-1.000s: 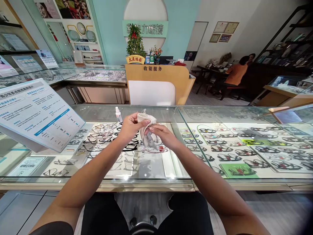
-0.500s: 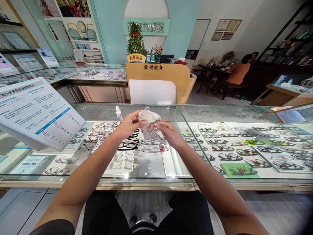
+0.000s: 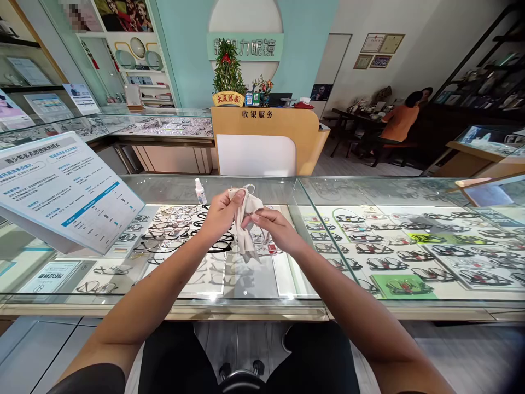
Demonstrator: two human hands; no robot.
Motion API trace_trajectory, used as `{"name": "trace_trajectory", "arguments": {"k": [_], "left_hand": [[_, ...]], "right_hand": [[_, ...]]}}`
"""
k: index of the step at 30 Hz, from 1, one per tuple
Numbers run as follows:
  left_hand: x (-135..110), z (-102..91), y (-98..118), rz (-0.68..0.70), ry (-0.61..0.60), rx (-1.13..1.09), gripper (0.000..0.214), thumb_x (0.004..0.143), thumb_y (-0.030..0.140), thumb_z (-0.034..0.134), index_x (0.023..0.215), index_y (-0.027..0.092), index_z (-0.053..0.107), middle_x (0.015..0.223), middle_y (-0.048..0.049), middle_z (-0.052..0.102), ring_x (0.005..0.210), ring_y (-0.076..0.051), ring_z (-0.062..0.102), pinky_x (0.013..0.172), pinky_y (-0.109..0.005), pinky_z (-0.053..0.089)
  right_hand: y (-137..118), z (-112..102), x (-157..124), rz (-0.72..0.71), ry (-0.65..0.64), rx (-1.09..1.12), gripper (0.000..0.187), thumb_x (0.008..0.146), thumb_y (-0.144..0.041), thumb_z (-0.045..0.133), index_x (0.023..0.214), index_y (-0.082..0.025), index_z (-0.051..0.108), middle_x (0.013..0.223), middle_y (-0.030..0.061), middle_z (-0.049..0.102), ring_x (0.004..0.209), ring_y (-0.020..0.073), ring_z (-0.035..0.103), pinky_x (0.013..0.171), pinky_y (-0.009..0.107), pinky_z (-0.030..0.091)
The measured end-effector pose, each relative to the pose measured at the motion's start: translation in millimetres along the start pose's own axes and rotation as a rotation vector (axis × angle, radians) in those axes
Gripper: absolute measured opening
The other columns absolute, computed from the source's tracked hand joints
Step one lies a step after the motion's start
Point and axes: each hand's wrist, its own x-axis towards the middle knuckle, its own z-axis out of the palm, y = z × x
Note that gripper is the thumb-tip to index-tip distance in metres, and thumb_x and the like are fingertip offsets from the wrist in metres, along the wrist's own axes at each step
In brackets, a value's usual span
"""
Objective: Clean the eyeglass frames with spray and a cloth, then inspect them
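Note:
Above the glass counter, my left hand (image 3: 221,214) is closed on a pale beige cleaning cloth (image 3: 245,241), thumb pressed on top. The cloth is bunched and one end hangs down. My right hand (image 3: 276,227) pinches a pair of thin, pale eyeglasses (image 3: 266,237) at the cloth's right edge. The cloth and fingers hide most of the eyeglasses; a thin loop sticks up above the cloth. A small white bottle (image 3: 200,191) stands upright on the counter, left of and beyond my hands.
Under the glass top (image 3: 262,300) lie several rows of eyeglass frames (image 3: 388,264). A tilted printed board (image 3: 69,189) stands at the left. Beyond the counter is a wooden cashier desk (image 3: 311,131) with a plant (image 3: 227,68). People sit at a table at the far right.
My left hand has turned and its thumb has moved up over the cloth. The cloth is now gathered more narrowly, with an end hanging lower. My right hand has shifted slightly left.

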Motion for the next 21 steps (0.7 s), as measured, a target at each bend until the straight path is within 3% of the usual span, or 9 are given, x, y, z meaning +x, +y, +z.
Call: {"name": "trace_trajectory", "arguments": {"k": [5,8,11,15,21], "left_hand": [[9.2,-6.6,-7.2,-0.056,-0.007,-0.175,0.067,0.077,0.082,0.09,0.08,0.018,0.068,0.066,0.0005,0.065,0.065,-0.015,0.06,0.064,-0.028,0.048],[12.3,-6.9,-9.4,-0.087,0.023,-0.221,0.068,0.074,0.082,0.091,0.088,0.018,0.072,0.074,-0.0021,0.072,0.077,-0.019,0.07,0.07,-0.029,0.053],[11.6,-5.7,-9.9,-0.102,0.029,-0.191,0.072,0.072,0.085,0.09,0.087,0.017,0.072,0.073,-0.0016,0.071,0.075,-0.018,0.068,0.071,-0.029,0.054],[6.0,-1.9,-8.2,-0.141,-0.06,-0.081,0.075,0.073,0.089,0.085,0.079,0.017,0.065,0.067,0.0024,0.062,0.065,-0.013,0.058,0.066,-0.027,0.05],[-1.9,6.0,-6.2,-0.198,-0.236,-0.016,0.077,0.078,0.092,0.079,0.085,0.016,0.065,0.075,0.0019,0.061,0.072,-0.014,0.057,0.075,-0.029,0.051]], "right_hand": [[4.3,-13.3,1.9,0.0,0.071,0.046,0.053,0.098,-0.076,0.072,0.095,-0.027,0.091,0.112,0.0066,0.071,0.118,0.0295,0.065,0.117,0.044,0.046],[8.5,-22.0,4.1,-0.065,0.119,0.09,0.045,0.1,-0.07,0.073,0.097,-0.029,0.091,0.128,0.007,0.067,0.134,0.0318,0.062,0.124,0.045,0.043],[8.9,-27.5,5.8,-0.133,0.185,0.133,0.037,0.104,-0.063,0.071,0.102,-0.032,0.091,0.145,0.0061,0.064,0.152,0.032,0.054,0.129,0.046,0.04],[6.3,-27.4,6.2,-0.15,0.25,0.149,0.038,0.104,-0.066,0.07,0.106,-0.034,0.091,0.15,0.0067,0.067,0.157,0.0327,0.051,0.129,0.047,0.043],[12.2,-20.2,5.9,-0.104,0.221,0.191,0.034,0.103,-0.065,0.073,0.114,-0.038,0.092,0.15,0.0053,0.068,0.155,0.0312,0.055,0.125,0.045,0.048]]}}
